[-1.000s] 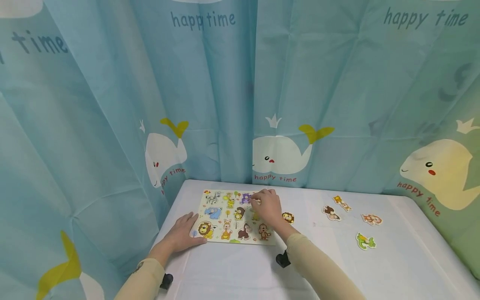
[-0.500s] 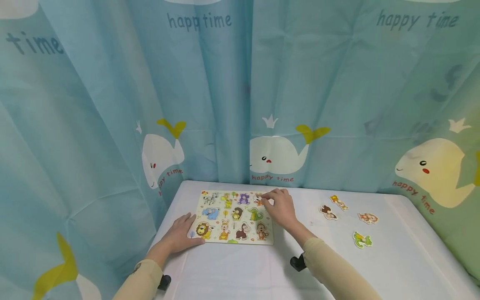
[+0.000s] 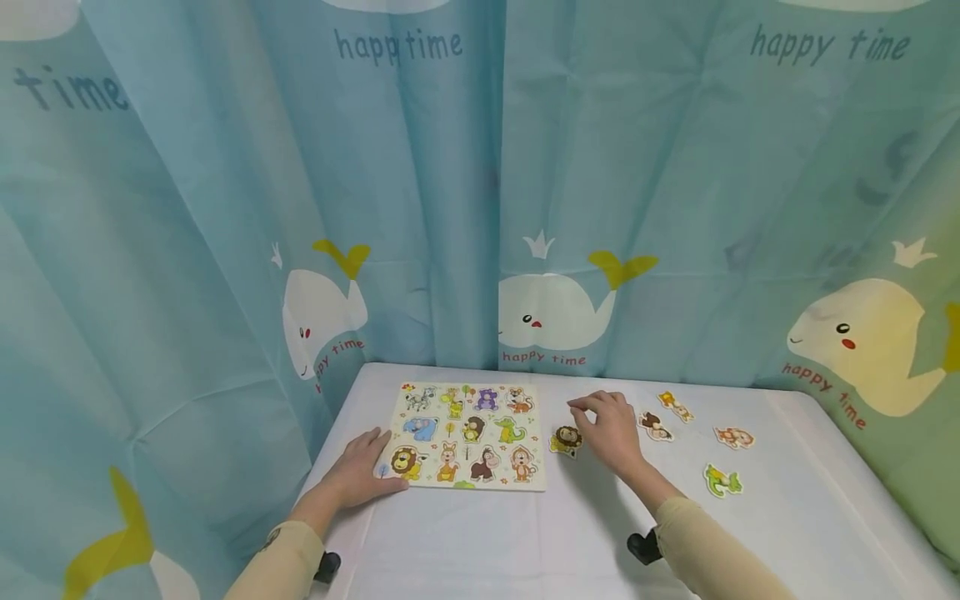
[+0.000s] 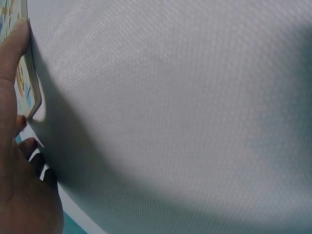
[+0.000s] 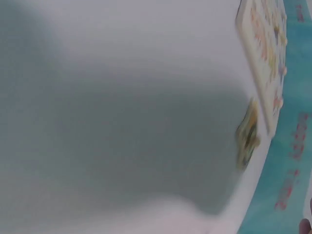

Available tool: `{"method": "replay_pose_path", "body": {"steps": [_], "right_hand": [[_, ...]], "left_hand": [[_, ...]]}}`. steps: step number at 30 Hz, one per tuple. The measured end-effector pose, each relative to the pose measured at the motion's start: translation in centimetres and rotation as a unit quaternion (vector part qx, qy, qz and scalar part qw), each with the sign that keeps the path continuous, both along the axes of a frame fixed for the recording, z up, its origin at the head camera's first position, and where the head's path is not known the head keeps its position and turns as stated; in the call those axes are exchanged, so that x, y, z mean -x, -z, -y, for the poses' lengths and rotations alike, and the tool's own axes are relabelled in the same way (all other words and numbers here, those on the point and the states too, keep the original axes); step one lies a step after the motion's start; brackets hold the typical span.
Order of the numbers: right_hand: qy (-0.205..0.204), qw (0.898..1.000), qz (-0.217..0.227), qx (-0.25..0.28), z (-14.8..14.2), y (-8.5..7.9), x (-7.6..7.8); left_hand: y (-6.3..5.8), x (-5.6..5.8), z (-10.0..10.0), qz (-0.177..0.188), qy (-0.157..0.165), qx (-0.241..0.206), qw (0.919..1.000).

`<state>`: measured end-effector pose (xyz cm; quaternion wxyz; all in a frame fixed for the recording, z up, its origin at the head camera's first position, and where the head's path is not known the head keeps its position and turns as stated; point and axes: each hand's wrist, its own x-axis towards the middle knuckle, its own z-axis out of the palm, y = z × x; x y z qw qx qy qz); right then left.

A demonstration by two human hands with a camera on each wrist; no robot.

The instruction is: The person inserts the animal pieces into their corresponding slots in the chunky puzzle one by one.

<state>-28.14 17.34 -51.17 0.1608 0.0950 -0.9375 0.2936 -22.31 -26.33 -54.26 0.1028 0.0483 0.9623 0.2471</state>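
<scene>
A flat animal puzzle board (image 3: 468, 486) lies on the white table, with animal shapes in rows. My left hand (image 3: 356, 471) rests at its near left corner. In the left wrist view the thumb (image 4: 13, 46) lies on the board's edge, the other fingers beside the corner. My right hand (image 3: 611, 429) hovers right of the board, thumb and index finger near each other with nothing visible between them. Just under those fingertips is a loose lion puzzle piece (image 3: 564, 442), partly in shadow. On the board's far right corner sits the tiger shape (image 3: 519, 401).
Several loose pieces lie to the right: a kangaroo (image 3: 676, 406), a gorilla (image 3: 656, 427), a monkey (image 3: 735, 437) and a crocodile (image 3: 722, 481). A blue whale-print curtain (image 3: 442, 208) hangs behind and left of the table (image 3: 465, 550).
My right hand has moved from the board's right side, over the tiger shape, away to the right above the lion piece. My left hand has stayed at the corner.
</scene>
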Motion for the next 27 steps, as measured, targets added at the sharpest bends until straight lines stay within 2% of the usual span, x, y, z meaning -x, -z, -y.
{"method": "replay_pose_path", "body": {"steps": [5, 14, 27], "right_hand": [[0.032, 0.999, -0.010, -0.013, -4.2, 0.5, -0.9], [0.066, 0.997, -0.037, -0.032, -10.7, -0.2, -3.7], [0.107, 0.992, 0.025, -0.069, -17.9, -0.2, -7.2]], "left_hand": [[0.1, -0.1, -0.1, 0.001, -0.002, 0.001, 1.0000], [0.4, 0.1, 0.0, -0.004, 0.002, 0.006, 1.0000], [-0.3, -0.1, 0.0, -0.009, 0.008, 0.001, 0.9999]]}}
